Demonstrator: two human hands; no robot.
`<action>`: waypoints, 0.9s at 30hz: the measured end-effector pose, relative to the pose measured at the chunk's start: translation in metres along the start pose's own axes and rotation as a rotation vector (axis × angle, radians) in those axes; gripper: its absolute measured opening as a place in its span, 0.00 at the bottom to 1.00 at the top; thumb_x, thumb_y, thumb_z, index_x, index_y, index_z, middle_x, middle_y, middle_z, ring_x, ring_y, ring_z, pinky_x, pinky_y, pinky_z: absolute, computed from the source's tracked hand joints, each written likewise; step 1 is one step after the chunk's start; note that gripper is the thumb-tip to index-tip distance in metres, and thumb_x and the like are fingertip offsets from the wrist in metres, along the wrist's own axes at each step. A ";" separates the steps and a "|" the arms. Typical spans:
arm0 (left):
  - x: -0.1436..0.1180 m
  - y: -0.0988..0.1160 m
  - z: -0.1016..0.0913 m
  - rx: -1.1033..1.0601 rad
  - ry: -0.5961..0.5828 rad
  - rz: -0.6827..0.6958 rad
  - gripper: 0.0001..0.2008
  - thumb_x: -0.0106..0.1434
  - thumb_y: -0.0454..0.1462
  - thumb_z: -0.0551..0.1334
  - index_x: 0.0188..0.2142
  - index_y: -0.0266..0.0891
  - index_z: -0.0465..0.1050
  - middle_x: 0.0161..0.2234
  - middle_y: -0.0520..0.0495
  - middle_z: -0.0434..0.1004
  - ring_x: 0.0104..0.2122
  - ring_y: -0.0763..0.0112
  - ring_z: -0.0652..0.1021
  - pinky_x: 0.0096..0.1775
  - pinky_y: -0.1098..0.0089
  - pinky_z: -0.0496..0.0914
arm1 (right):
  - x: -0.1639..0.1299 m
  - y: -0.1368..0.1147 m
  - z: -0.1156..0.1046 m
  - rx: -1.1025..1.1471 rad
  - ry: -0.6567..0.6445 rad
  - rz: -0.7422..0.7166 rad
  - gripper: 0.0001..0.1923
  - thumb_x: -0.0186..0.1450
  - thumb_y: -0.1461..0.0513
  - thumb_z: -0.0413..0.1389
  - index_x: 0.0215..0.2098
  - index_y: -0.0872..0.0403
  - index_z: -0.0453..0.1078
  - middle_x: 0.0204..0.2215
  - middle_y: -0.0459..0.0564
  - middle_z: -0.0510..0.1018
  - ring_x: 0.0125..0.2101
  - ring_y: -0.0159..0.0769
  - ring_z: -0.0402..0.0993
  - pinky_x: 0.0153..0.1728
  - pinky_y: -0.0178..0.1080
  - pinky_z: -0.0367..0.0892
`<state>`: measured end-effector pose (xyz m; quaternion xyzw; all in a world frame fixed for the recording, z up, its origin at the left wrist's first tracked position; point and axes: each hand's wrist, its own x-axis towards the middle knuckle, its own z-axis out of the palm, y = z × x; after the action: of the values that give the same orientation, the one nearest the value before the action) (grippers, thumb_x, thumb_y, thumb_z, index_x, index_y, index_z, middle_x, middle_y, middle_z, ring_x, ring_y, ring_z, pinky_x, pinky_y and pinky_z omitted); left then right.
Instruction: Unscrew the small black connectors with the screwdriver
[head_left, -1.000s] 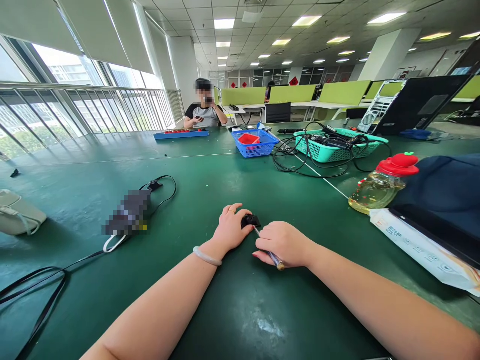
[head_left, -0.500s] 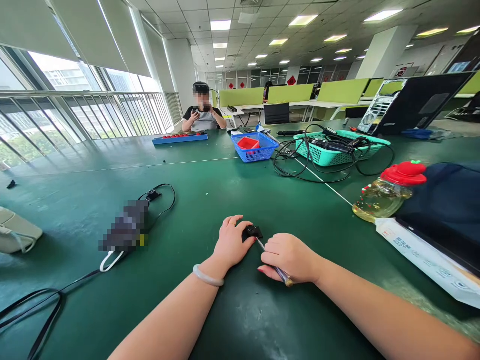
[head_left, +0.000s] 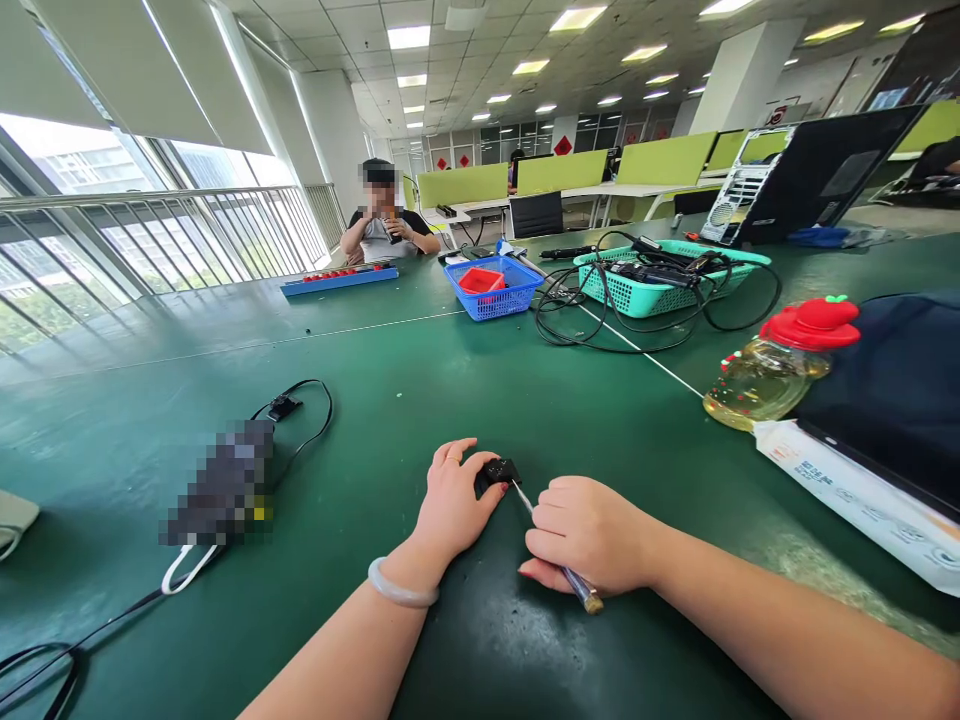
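Note:
On the green table, my left hand point(head_left: 455, 497), a pale bangle at its wrist, has its thumb and fingers closed around a small black block point(head_left: 501, 471). The block's exact kind does not show; small marks dot its upper face. My right hand point(head_left: 576, 532) is wrapped round a screwdriver point(head_left: 582, 590) with a thin metal shaft and a gold-coloured handle end. The shaft's tip meets the near right edge of the block, close to my left thumb. Part of the handle is hidden inside my right fist.
To the left lies a blurred-out dark device point(head_left: 225, 482) with a cable. A blue basket point(head_left: 495, 305) and a teal basket point(head_left: 652, 298) of cables stand farther back. At right are a red-lidded bottle point(head_left: 772, 375) and a white packet point(head_left: 855, 500). A person point(head_left: 386, 225) sits across the table.
My view has turned and tilted slightly. Both hands keep their grips, with the screwdriver tip still at the black block. The person opposite has shifted their arms.

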<state>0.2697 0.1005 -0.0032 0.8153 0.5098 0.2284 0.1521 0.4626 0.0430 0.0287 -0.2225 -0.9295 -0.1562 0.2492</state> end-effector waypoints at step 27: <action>-0.004 -0.001 -0.006 -0.034 -0.025 0.020 0.17 0.59 0.38 0.65 0.49 0.51 0.75 0.58 0.45 0.65 0.60 0.53 0.63 0.61 0.47 0.61 | 0.000 -0.009 0.008 0.213 0.103 0.088 0.22 0.69 0.58 0.47 0.17 0.53 0.60 0.15 0.42 0.60 0.18 0.31 0.50 0.24 0.38 0.42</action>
<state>0.2637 0.0972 0.0006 0.8207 0.4956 0.2282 0.1698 0.4551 0.0381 0.0204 -0.2272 -0.9162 -0.0567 0.3252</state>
